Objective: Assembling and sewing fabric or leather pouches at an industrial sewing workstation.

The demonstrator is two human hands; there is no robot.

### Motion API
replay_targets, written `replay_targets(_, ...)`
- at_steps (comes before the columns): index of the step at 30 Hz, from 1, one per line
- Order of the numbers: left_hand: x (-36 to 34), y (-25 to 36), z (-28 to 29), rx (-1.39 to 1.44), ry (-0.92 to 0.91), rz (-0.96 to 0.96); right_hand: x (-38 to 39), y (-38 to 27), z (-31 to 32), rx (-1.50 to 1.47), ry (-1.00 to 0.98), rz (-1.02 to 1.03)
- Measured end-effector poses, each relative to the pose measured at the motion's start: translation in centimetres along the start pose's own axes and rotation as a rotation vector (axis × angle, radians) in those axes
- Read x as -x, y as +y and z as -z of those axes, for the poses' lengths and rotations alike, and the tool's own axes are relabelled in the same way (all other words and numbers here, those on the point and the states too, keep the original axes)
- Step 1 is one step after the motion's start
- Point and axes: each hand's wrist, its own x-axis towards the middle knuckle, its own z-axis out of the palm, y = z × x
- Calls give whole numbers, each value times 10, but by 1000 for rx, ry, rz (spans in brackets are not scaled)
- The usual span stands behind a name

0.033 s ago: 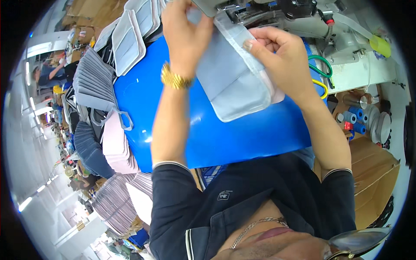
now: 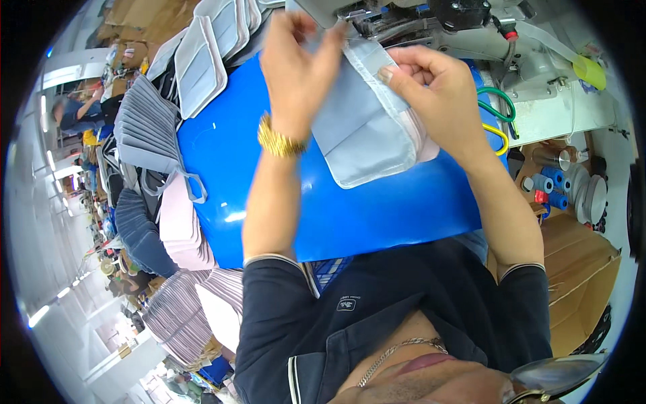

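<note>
A grey fabric panel [image 2: 363,121] with rounded corners and a pale strip along one edge lies slanted over the blue work surface [image 2: 377,215]. A pinkish layer shows under its right side. My right hand [image 2: 437,87] pinches the strip side between thumb and bent fingers. My left hand [image 2: 296,67], slightly blurred, is at the panel's upper left. Its thumb is near the panel's top end, apart from the curled fingers, and I see nothing gripped between them. Just beyond both hands is the sewing machine [image 2: 464,13], with its needle area partly hidden.
Stacks of grey panels [image 2: 202,67], folded grey pieces [image 2: 145,124], pink pieces [image 2: 180,225] and striped pieces [image 2: 178,316] line the left side. Green-handled scissors [image 2: 498,103] and a yellow handle [image 2: 498,138] sit right. Thread spools [image 2: 555,185] and cardboard [image 2: 579,276] lie beyond.
My left hand has shifted slightly right and down, its thumb now farther from its fingers. The panel has moved very little, and my right hand keeps its pinch.
</note>
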Motion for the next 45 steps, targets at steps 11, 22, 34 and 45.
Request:
replay_targets(11,38,49,17,774,-194,657,43,-1,4,-512,-75,-206)
replay_targets(22,17,29,4,723,-115,600,5,11,0,-430,-87,-57)
replay_targets(34,76,27,20,-25,-4,-100,23,-19,-2,-208,69,23)
replay_targets(45,56,62,39,-243,-160,-306,30,-19,-8,-540,-300,-95)
